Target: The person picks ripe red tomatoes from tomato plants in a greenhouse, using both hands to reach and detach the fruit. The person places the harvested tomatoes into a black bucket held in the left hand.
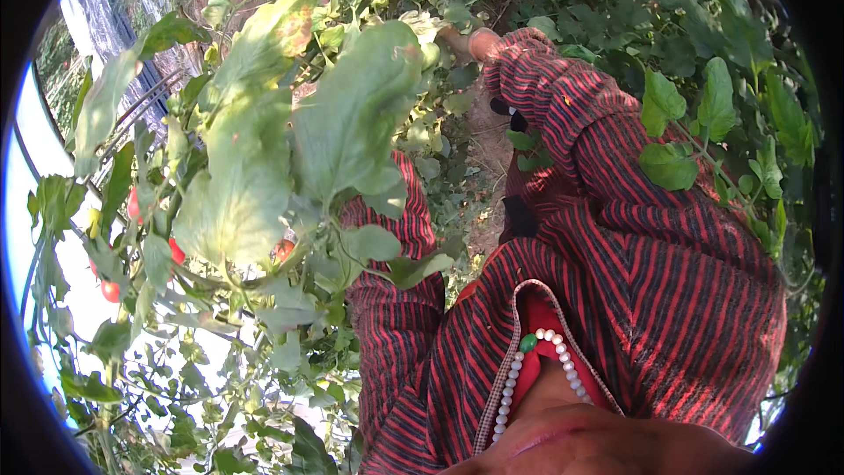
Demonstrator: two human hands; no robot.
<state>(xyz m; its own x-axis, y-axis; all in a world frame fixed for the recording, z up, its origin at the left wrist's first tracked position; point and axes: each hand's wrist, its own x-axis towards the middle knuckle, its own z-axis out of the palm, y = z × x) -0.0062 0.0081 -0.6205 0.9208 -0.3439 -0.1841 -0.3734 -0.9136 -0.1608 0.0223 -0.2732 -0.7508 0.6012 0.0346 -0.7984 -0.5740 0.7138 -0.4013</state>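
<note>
My right hand (484, 44) reaches out from a red-and-black striped sleeve (567, 99) into the foliage at the top middle. Leaves and the low angle hide its fingers, so whether it holds anything cannot be told. Just left of it is a rounded pale green shape (430, 55), possibly an unripe tomato. My left sleeve (395, 264) runs up behind large tomato leaves (359, 112), which hide my left hand. Red tomatoes (111, 291) hang among the stems at the left, and another tomato (284, 250) shows beneath the big leaves.
Leafy stems (699, 145) lie across my right arm. Bare soil (488, 165) shows in a strip between the plants. Silvery plastic sheeting (109, 20) stands at the upper left, near thin dark rods (142, 102). Dense low foliage (633, 6) fills the upper right.
</note>
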